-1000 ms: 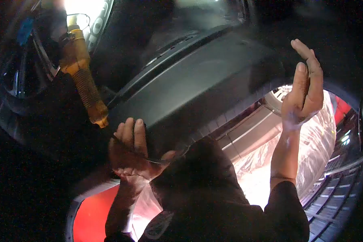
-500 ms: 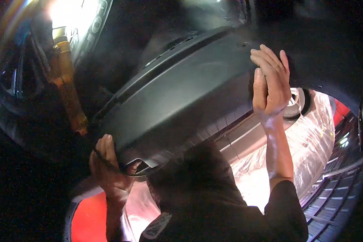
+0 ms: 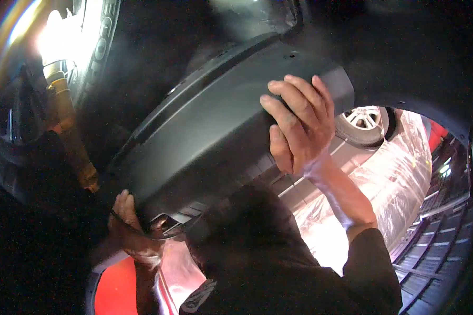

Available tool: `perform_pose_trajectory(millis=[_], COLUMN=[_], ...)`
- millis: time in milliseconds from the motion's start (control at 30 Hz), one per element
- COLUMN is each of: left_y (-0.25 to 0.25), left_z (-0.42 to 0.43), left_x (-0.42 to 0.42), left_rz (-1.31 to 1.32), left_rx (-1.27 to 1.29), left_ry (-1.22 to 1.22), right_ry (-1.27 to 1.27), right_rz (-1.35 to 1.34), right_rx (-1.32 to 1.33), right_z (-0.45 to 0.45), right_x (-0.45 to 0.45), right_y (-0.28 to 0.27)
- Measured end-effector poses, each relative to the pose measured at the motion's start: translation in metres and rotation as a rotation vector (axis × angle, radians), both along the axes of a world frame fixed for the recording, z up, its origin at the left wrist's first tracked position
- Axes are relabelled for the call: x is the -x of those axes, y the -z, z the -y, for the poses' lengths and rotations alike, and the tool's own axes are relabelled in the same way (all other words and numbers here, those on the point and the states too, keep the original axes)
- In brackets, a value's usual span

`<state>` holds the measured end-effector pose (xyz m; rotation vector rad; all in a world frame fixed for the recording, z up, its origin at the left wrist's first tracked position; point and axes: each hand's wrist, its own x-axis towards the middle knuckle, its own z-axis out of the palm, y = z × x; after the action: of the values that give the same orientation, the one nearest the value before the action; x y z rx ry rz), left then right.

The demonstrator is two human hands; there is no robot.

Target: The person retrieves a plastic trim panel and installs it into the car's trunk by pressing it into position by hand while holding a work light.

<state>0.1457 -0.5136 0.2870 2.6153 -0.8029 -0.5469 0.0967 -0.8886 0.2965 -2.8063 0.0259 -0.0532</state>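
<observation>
Watching from my end through the head camera, left to right.

Far left: a bright lamp glares near a lettered tyre; its yellow handle slants down toward the work. Placed there, I judge, to throw light along the panel, as the space about it is very dark.

Left hand: fingers raised at the lower left end of the dark panel, just beside a slot in it. Looks like a steadying position, one hand per end region. Cannot tell from here whether this grip is closed on the edge; rim and shadow cover part of it.

Panel: mid-view, tilted, rising from lower left to upper right. Smooth, dull grey-black face, lamp sheen across it, small hole near the upper end.

Right hand: grip open, fingers apart and slightly bent, overlapping the panel's lower edge in my view. Likely placed to support that side; contact unclear.

Surface and room: red patch lower left; dark clothing across the centre; right, a spoked wheel and crinkled clear sheeting, brightly lit; far right, a ribbed structure, in dimmer light.
</observation>
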Motion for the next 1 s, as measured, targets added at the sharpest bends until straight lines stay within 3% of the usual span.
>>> perform_pose_trajectory(millis=[167,267,300,400,500,733,900,1000], left_y=[0.004,-0.004,0.029,0.034,0.034,0.027,0.040,0.039], left_z=[-0.005,-0.010,-0.014,-0.013,-0.015,-0.018,-0.021,-0.013], left_x=[0.006,0.013,0.017,0.013,0.011,0.000,-0.001,-0.005], left_rz=[0.000,-0.022,-0.057,-0.048,-0.053,-0.084,-0.075,-0.072], left_rx=[0.014,-0.028,-0.055,-0.038,-0.038,0.002,0.072,-0.016], left_ry=[-0.037,-0.036,-0.026,0.019,0.042,0.020,0.049,0.082], right_ry=[-0.009,-0.169,-0.232,-0.401,-0.382,-0.401,-0.379,-0.423], right_rz=[0.040,0.010,-0.061,-0.290,-0.385,-0.233,-0.329,-0.330], right_rx=[0.044,-0.136,-0.137,-0.066,0.108,0.059,0.030,0.040], right_z=[-0.002,-0.029,-0.028,0.005,0.030,0.018,0.014,0.018], right_x=[-0.004,0.009,0.014,0.010,0.003,0.004,-0.001,-0.003], right_y=[0.010,0.002,0.034,0.023,0.009,0.018,0.022,0.030])
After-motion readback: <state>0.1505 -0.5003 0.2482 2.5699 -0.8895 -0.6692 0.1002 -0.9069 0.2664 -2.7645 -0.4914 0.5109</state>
